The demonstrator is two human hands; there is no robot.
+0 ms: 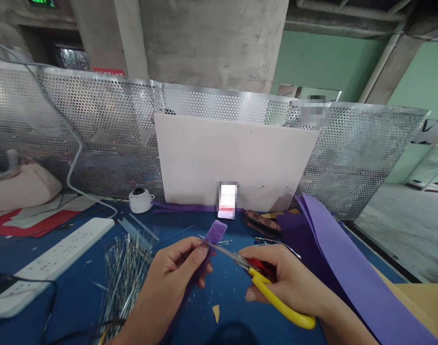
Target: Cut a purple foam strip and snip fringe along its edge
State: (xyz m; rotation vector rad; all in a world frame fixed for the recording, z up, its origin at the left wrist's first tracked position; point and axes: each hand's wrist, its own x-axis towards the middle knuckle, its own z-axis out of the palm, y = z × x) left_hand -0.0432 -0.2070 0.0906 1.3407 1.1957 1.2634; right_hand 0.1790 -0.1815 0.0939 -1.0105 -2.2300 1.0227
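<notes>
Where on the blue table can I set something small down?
Two mostly bare patches, with flecks: between the power strip and the bundle of wires, and between the left hand and right hand, around the tan scrap. Crowded: the right side, under purple sheets, and along the foot of the white board, where the patterned case lies.

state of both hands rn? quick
Left hand: closed, pinching the purple strip between thumb and fingers.
Right hand: closed around the handles of the yellow-handled scissors, blades at the strip.
</notes>
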